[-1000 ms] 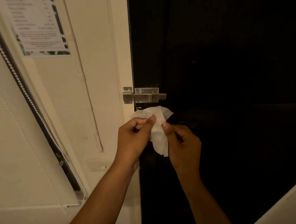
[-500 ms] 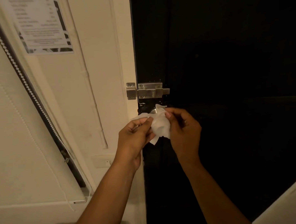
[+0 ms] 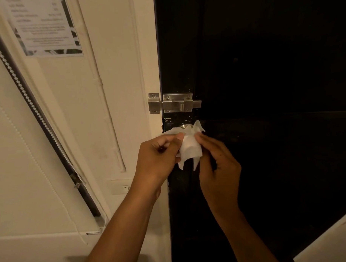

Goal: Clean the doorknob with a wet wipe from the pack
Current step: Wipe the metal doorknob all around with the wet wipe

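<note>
- Pinching wet wipe w/ both hands, left hand & right hand clamped on it, I had it draped over doorknob.
- Risk imo: bunched wipe slips off, loose pinch.

The black door carries a metal slide bolt and, just below, a wipe-covered doorknob.

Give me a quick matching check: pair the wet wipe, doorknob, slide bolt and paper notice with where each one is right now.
1 wet wipe
2 doorknob
3 slide bolt
4 paper notice

A on the wall, upper left
B mostly covered, metal peeking out on top
C pinched between both hands
D across the door edge, above the knob

Pairs: 1-C, 2-B, 3-D, 4-A
</note>
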